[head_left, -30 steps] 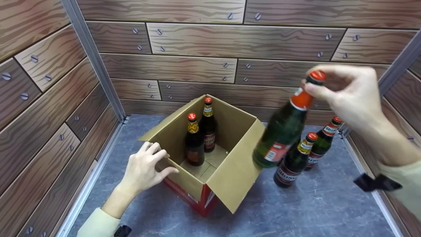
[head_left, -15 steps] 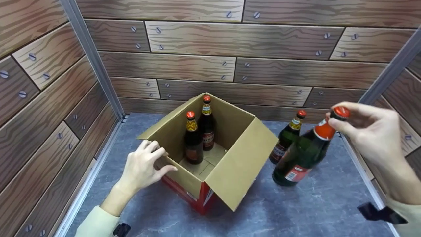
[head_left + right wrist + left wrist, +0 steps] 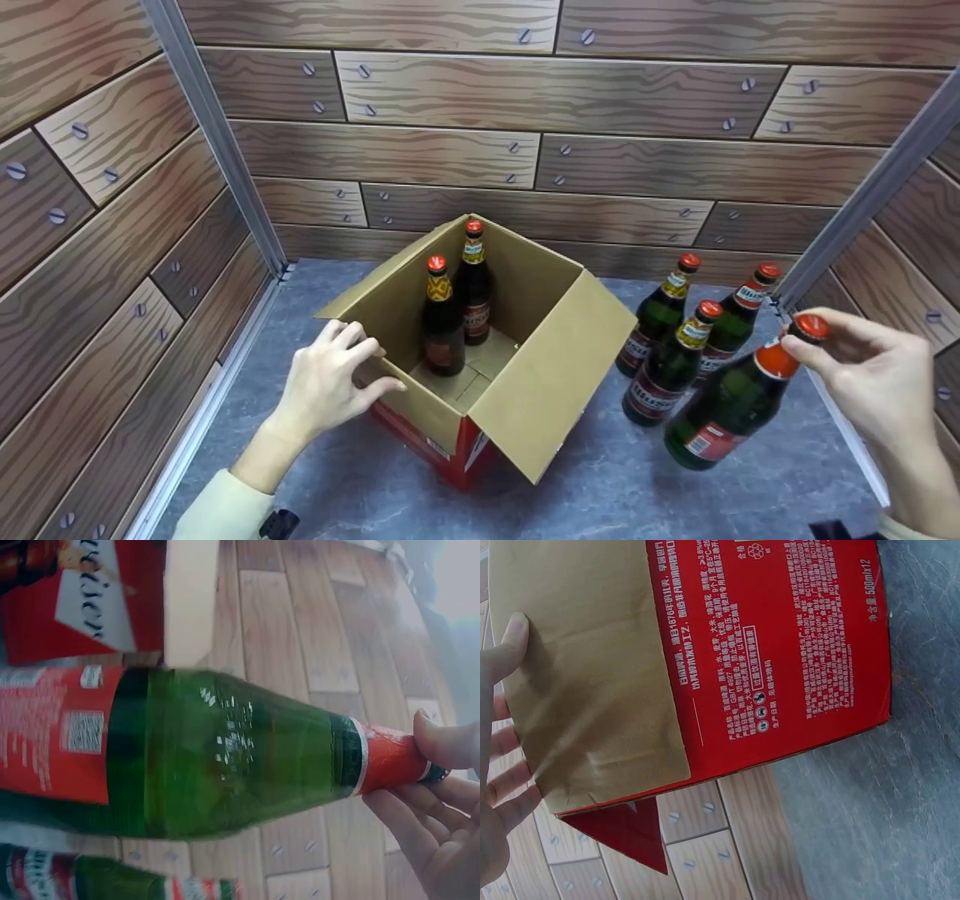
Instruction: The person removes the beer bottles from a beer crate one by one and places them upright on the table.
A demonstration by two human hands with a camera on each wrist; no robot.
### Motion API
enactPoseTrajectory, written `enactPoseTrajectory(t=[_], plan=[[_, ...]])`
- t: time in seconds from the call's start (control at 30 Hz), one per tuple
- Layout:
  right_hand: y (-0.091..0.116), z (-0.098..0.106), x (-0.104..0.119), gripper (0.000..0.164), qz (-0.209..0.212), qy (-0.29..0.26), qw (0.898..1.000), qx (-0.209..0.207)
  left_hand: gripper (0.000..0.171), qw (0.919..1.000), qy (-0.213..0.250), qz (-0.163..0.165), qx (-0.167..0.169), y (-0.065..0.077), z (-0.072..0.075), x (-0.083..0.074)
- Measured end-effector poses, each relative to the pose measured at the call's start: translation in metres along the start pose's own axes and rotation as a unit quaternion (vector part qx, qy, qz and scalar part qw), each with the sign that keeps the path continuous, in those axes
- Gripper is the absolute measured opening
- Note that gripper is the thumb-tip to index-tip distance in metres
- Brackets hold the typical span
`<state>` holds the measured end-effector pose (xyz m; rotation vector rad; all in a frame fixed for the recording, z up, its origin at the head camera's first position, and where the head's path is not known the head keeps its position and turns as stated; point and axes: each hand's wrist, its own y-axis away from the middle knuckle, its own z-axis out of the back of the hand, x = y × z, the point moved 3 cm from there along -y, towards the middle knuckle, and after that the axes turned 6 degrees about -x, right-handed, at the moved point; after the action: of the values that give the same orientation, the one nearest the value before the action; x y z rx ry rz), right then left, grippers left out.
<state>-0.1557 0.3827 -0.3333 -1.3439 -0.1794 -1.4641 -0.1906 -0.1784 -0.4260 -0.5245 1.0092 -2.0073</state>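
Note:
My right hand point(image 3: 874, 375) pinches the neck of a large green beer bottle point(image 3: 731, 412) just under its red cap. The bottle tilts, its base toward the lower left and close over the floor. In the right wrist view, thumb and fingers close round the red neck foil point(image 3: 390, 757). At the edge of an open cardboard box point(image 3: 540, 367), my left hand point(image 3: 330, 382) holds the near-left flap. The left wrist view shows the thumb on the flap's point(image 3: 592, 682) brown face and the fingers at its edge. Inside the box stand two brown beer bottles point(image 3: 442, 330) with red caps.
Three green beer bottles point(image 3: 660, 379) stand grouped on the grey marbled floor point(image 3: 600, 495) to the right of the box. A box flap point(image 3: 555, 375) sticks out toward them. Wood-patterned walls point(image 3: 450, 157) with metal corner posts point(image 3: 210, 120) close in the back and sides.
My right hand has carried the green bottle down and to the right, past the standing bottles, toward the front. My left hand has stayed on the box flap.

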Motion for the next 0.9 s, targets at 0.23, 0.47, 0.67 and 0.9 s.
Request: enactPoseTrajectory(t=[0.23, 0.47, 0.67, 0.9], plan=[[0.000, 0.004, -0.037, 0.032, -0.044, 0.071, 0.996, -0.009, 0.049, 1.0000, 0.000, 0.001, 0.005, -0.001, 0.000, 0.000], [-0.007, -0.001, -0.070, 0.037, -0.059, 0.103, 0.993, -0.015, 0.049, 1.0000, -0.002, 0.000, -0.001, -0.001, 0.000, -0.001], [-0.013, -0.004, -0.093, 0.039, -0.090, 0.100, 0.990, -0.041, 0.049, 1.0000, 0.002, -0.001, -0.005, -0.002, -0.001, 0.000], [-0.021, -0.009, -0.112, 0.040, -0.133, 0.082, 0.987, -0.036, 0.049, 1.0000, 0.001, 0.001, -0.004, 0.000, 0.000, 0.001]])
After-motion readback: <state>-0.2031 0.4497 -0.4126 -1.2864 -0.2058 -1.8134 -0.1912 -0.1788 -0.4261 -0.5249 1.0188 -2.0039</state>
